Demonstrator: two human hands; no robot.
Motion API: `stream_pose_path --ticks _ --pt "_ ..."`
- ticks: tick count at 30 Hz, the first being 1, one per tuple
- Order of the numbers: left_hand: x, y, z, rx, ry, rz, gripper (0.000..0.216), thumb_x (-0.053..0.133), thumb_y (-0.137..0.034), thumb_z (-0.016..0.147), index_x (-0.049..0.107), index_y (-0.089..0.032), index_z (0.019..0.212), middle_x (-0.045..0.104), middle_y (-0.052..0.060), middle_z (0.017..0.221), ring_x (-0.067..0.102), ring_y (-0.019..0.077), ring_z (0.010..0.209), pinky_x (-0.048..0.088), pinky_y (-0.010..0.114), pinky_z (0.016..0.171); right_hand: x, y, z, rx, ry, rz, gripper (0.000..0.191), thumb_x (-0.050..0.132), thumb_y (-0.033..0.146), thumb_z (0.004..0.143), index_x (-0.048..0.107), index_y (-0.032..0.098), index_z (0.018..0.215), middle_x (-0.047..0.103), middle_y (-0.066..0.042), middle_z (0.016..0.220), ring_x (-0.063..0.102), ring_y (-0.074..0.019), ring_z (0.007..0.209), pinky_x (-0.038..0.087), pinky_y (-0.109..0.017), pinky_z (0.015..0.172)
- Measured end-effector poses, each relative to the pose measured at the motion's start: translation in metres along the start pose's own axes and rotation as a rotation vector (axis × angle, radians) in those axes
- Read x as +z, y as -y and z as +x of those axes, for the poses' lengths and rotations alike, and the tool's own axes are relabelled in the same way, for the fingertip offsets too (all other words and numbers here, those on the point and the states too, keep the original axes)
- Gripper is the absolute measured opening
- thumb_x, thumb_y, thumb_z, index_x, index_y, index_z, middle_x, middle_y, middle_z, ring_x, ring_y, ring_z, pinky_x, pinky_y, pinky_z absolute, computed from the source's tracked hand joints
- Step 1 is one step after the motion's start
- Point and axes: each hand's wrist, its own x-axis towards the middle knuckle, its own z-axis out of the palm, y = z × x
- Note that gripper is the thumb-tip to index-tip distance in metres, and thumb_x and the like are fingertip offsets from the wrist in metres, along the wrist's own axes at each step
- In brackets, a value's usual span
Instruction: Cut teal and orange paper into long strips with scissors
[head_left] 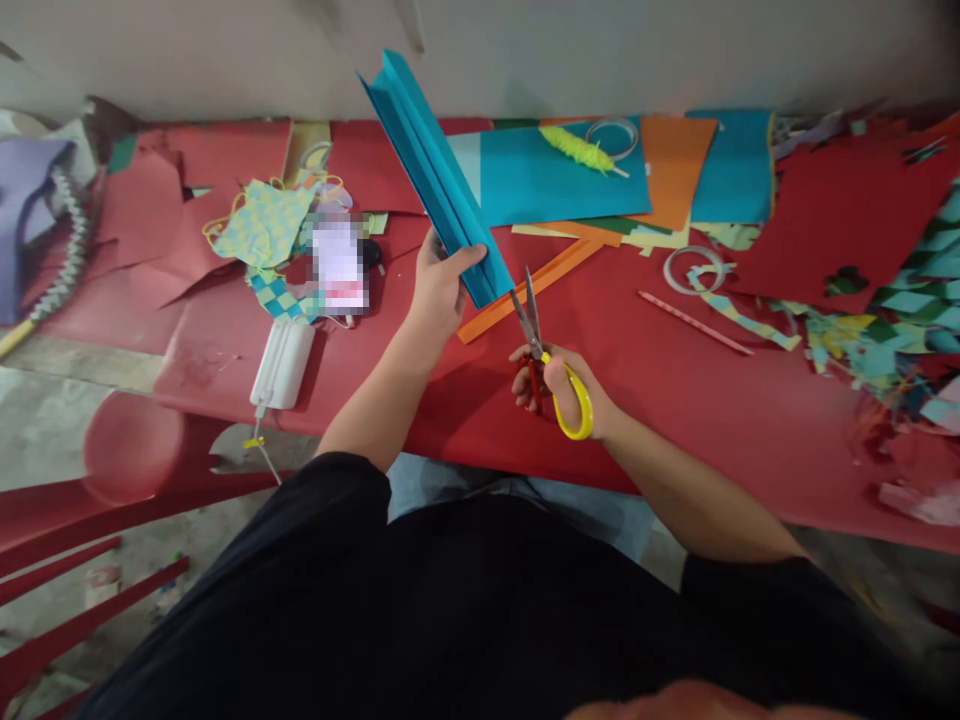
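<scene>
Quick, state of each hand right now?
Left grip: closed, holding folded blue paper.
Right grip: closed, holding yellow-handled scissors.

Left hand [439, 295] raised, fingers [463, 258] wrapped forward, right hand [564, 385] lower, curled closed

**Matt paper, shiny steel under your hands**
Your folded blue paper [439, 180] looks smooth and matt; your scissors' steel blades [531, 315] shine, their yellow plastic handle [574, 405] is glossy, above matt red paper sheeting [720, 430].
</scene>
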Motion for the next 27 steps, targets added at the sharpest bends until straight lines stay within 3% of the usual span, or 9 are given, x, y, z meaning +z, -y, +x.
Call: stream_pose_path --ticks 7,11,13,21,27 --pt "-0.002 0.015 0.008 0.003 0.004 -0.021 0.035 0.086 -0.016 0.074 0.068 -0.025 0.102 0.079 -0.001 0.095 0.075 0.0194 0.088 0.068 0.035 0.087 -0.002 -0.001 0.003 0.000 -0.020 -0.014 0.079 0.063 0.093 0.092 0.064 0.020 0.122 0.072 -0.005 0.088 0.070 -0.0150 0.065 0.053 -0.025 0.055" --pt "-0.001 0.019 0.008 -0.091 0.134 -0.066 0.030 0.080 -0.021 0.077 0.065 -0.024 0.104 0.083 0.006 0.109 0.080 0.0299 0.111 0.069 0.043 0.095 -0.003 0.000 0.005 0.004 -0.014 -0.021 0.076 0.064 0.091 0.093 0.064 0.020 0.121 0.073 -0.005 0.088 0.071 -0.0163 0.065 0.054 -0.027 0.055" --pt "0.000 0.018 0.004 -0.135 0.152 -0.073 0.030 0.078 -0.023 0.078 0.064 -0.023 0.104 0.083 0.008 0.112 0.081 0.0316 0.113 0.068 0.045 0.095 -0.004 0.001 0.005 0.002 -0.004 -0.024 0.077 0.064 0.092 0.092 0.064 0.020 0.120 0.074 -0.006 0.089 0.071 -0.0163 0.065 0.055 -0.027 0.055" --pt "0.006 0.008 -0.007 -0.106 -0.010 0.013 0.035 0.081 -0.015 0.076 0.060 -0.024 0.103 0.071 0.000 0.090 0.077 0.0220 0.092 0.067 0.039 0.093 -0.004 0.000 0.002 0.007 0.022 -0.021 0.075 0.064 0.089 0.095 0.064 0.020 0.125 0.075 -0.007 0.095 0.071 -0.0147 0.067 0.055 -0.026 0.058" --pt "0.006 0.008 -0.004 -0.120 0.101 0.022 0.053 0.084 -0.010 0.071 0.063 -0.026 0.117 0.079 0.003 0.105 0.078 0.0274 0.109 0.067 0.041 0.095 -0.006 -0.001 0.003 -0.026 0.026 -0.029 0.073 0.063 0.087 0.098 0.064 0.020 0.127 0.074 -0.006 0.094 0.071 -0.0152 0.068 0.055 -0.026 0.058"
